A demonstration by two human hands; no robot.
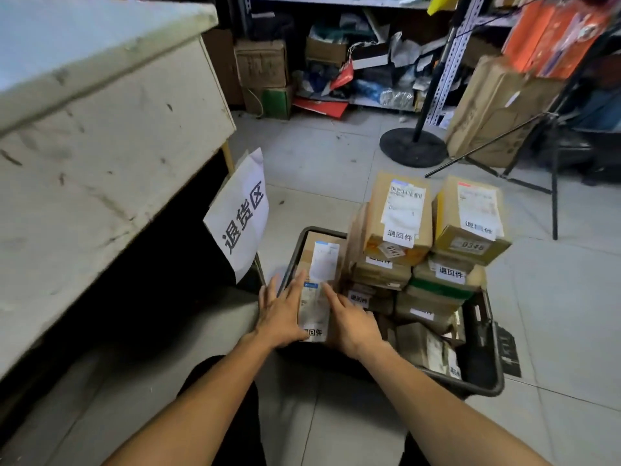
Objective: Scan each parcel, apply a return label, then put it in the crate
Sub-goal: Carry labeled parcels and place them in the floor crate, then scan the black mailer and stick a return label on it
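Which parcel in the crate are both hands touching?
The flat parcel at the crate's left end; left hand and right hand rest on it. The stacked parcels stand untouched.

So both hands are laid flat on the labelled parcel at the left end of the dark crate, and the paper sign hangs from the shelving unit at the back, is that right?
Not quite: the paper sign hangs from the white table on the left, not the shelving. The head view shows it. The rest holds: the left hand and right hand lie flat on the labelled parcel at the left end of the dark crate.

2 bare forearms, no sleeves or jewellery visible; legs in what looks like black trousers (pixel 235 415).
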